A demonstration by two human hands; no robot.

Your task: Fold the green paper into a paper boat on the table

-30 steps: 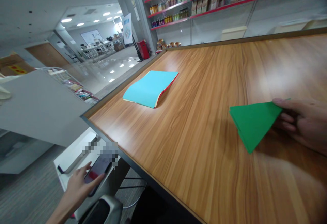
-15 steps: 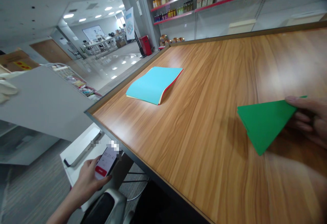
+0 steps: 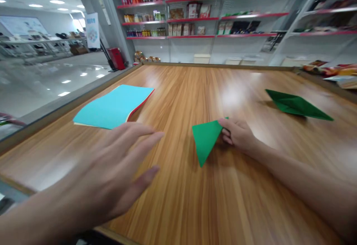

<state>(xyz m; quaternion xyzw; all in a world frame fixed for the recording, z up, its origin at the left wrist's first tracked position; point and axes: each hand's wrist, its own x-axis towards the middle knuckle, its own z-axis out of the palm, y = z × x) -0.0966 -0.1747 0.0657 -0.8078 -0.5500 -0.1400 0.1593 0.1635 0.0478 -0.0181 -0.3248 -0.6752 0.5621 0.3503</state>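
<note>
A folded triangle of green paper (image 3: 206, 139) is pinched at its upper right corner by my right hand (image 3: 237, 134), with its lower tip pointing toward me. My left hand (image 3: 119, 174) hovers over the near left of the table, fingers stretched out and slightly blurred, holding nothing. Just beyond it lies a stack of coloured paper sheets (image 3: 115, 105), light blue on top, with red and cream edges showing beneath. Farther right rests a darker green folded paper piece (image 3: 298, 104), long and pointed at both ends.
The wood-grain tabletop (image 3: 178, 200) has a raised rim (image 3: 223, 65) along its far side. Behind it stand shelves (image 3: 192, 18) of bottles and packages. Several packets (image 3: 337, 74) lie past the right rim. A red box (image 3: 116, 59) stands on the floor at the back left.
The view has swung right, bringing in the darker green piece. My left hand, earlier holding a phone beside the table, is now over the table without it. My right hand still holds the green paper.
</note>
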